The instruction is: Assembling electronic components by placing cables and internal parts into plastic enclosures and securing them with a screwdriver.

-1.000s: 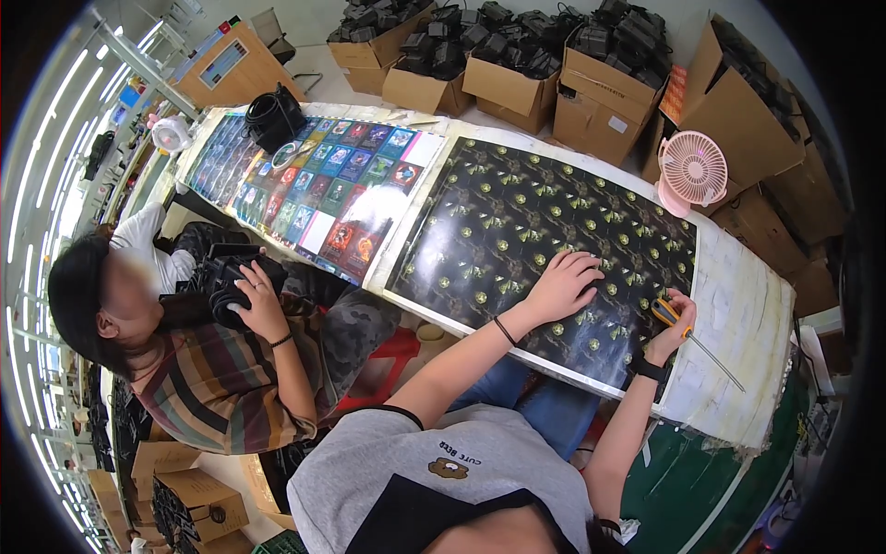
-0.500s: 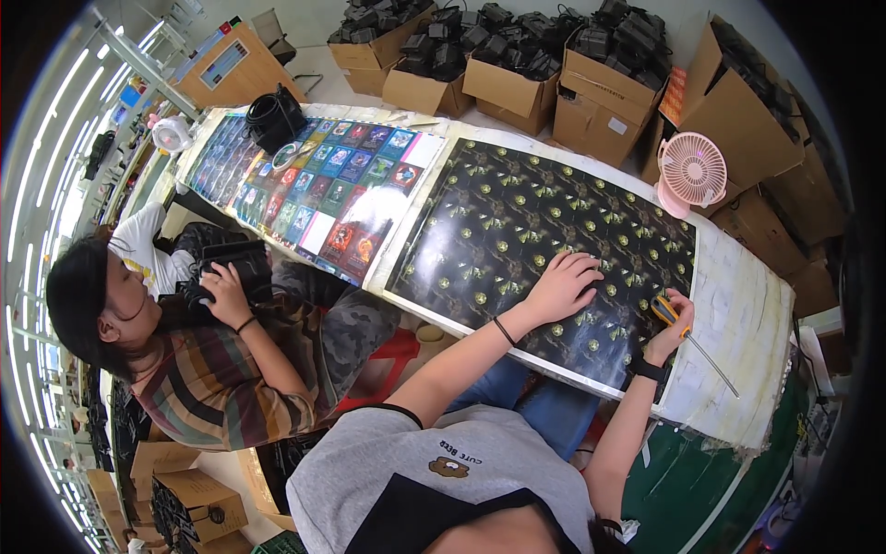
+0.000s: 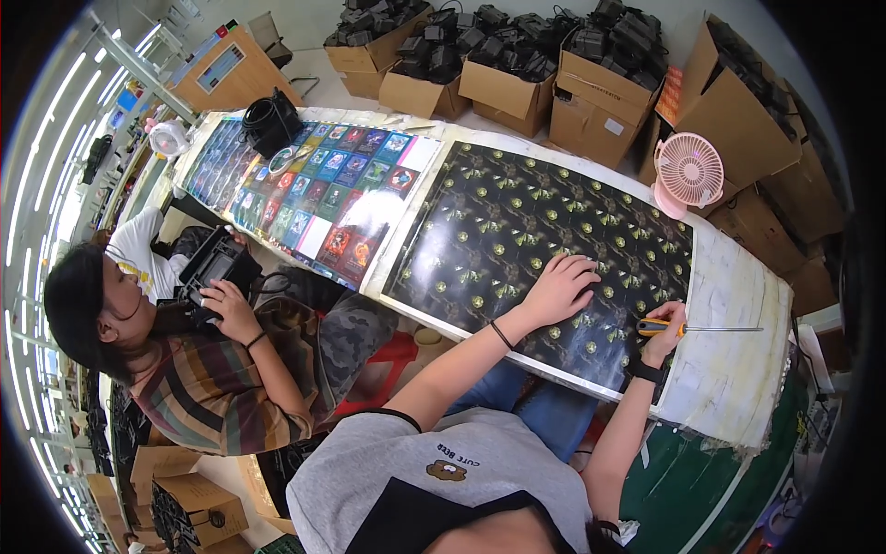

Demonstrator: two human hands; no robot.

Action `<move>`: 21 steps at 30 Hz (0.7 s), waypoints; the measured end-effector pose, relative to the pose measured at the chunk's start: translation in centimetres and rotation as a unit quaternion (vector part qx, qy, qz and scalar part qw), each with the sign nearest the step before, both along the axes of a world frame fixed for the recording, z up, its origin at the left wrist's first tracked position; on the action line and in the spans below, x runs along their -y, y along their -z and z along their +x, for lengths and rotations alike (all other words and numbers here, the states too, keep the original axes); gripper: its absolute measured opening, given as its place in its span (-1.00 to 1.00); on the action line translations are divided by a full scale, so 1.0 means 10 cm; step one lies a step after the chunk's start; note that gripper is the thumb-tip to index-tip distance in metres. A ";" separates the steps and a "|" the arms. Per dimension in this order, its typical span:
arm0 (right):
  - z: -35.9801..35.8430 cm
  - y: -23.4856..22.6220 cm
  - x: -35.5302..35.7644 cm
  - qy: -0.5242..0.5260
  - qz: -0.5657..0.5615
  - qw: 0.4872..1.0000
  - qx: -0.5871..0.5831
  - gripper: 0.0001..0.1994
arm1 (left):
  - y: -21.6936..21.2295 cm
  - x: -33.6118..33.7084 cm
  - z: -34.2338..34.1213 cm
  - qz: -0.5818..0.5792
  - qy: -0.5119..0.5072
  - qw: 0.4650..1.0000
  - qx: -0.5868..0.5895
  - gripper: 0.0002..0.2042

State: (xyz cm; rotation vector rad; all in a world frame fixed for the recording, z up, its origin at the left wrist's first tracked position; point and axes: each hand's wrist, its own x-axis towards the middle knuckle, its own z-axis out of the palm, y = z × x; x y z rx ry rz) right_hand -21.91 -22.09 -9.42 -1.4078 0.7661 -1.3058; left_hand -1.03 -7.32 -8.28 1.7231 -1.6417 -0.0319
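My left hand (image 3: 559, 290) lies flat on a glossy black sheet (image 3: 544, 222) with a repeated yellow-green pattern, its fingers stretched out and nothing in it. Over the right edge of that sheet, my right hand (image 3: 666, 338) grips a screwdriver (image 3: 653, 327) by its orange and dark handle. The long thin metal shaft points to the right above the pale tabletop (image 3: 734, 286). Part of the handle is hidden by the fingers.
A pink fan (image 3: 688, 174) stands at the far right edge. Left, a sheet of colourful cards (image 3: 332, 189) bears a black device (image 3: 271, 124). A seated co-worker (image 3: 221, 369) holds another black device (image 3: 220, 268). Cardboard boxes (image 3: 600, 111) of black devices line the back.
The screwdriver has turned in my right hand, its shaft swinging from pointing toward the near right to level rightward. My left hand stays put. The co-worker's device has tilted and a second hand shows.
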 end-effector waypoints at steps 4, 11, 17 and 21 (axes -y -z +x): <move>0.01 0.00 0.01 -0.012 0.001 1.000 0.008 -0.55 | -0.01 0.00 0.00 0.009 0.001 1.000 -0.001 -0.73; 0.05 -0.07 -0.01 0.044 0.010 0.999 -0.002 -0.55 | -0.02 0.00 -0.01 0.000 -0.001 1.000 -0.005 -0.73; 0.06 -0.12 -0.01 0.045 -0.024 0.998 -0.038 -0.58 | -0.03 0.01 0.00 -0.009 -0.002 1.000 -0.004 -0.74; 0.05 -0.10 -0.01 0.051 -0.028 0.997 -0.040 -0.59 | -0.03 0.01 -0.01 -0.009 -0.003 1.000 -0.001 -0.74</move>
